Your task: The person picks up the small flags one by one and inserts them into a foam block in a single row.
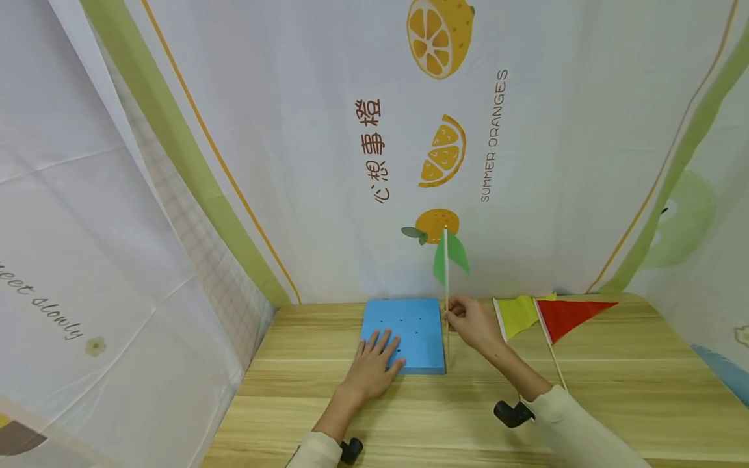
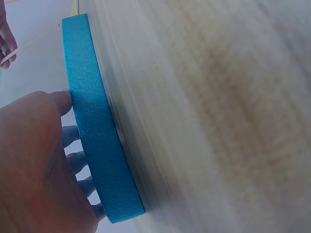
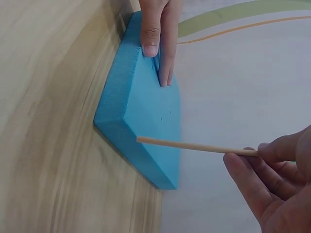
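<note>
A square blue foam board [image 1: 427,344] with several small holes lies on the wooden table. My left hand [image 1: 370,369] rests flat on its near left part, fingers spread. In the left wrist view the thumb and fingertips meet the board's top beyond its thick side [image 2: 99,126]. My right hand [image 1: 474,323] pinches the wooden stick of a green flag [image 1: 458,252] between thumb and fingers. The flag stands upright beside the board's right edge, cloth at the top. Seen from the right wrist, the stick's bare lower end [image 3: 141,139] overlaps the board's near corner.
A yellow flag [image 1: 515,315] and a red triangular flag [image 1: 570,316] lie to the right, partly behind my right forearm. Behind the table [image 1: 304,364] hangs a white curtain [image 1: 281,162] with orange prints.
</note>
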A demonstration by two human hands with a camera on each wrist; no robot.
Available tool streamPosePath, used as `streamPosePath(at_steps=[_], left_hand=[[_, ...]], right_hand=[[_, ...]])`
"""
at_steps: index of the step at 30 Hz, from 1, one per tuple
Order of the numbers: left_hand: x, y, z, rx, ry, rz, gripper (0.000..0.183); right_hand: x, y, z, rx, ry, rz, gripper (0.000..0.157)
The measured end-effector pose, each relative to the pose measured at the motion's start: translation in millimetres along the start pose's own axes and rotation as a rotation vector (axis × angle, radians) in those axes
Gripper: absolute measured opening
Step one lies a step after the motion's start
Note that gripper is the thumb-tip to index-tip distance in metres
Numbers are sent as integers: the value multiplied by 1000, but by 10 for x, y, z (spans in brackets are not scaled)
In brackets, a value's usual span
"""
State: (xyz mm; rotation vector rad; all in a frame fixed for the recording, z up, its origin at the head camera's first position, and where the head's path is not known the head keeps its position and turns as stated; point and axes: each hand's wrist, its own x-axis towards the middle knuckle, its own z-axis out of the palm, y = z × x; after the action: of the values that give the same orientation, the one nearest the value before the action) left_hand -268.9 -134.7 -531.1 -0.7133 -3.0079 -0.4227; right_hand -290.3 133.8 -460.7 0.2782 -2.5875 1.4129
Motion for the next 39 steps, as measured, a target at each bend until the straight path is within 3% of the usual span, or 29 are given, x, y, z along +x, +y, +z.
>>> streamPosePath(at_steps=[22, 39], left_hand=[[6, -10, 23, 21, -2, -15, 62], [11, -14, 24, 30, -5, -15, 63]], right_hand=[[206, -164, 105, 13, 35, -134, 7], [335, -208, 170, -6, 45, -147, 7]])
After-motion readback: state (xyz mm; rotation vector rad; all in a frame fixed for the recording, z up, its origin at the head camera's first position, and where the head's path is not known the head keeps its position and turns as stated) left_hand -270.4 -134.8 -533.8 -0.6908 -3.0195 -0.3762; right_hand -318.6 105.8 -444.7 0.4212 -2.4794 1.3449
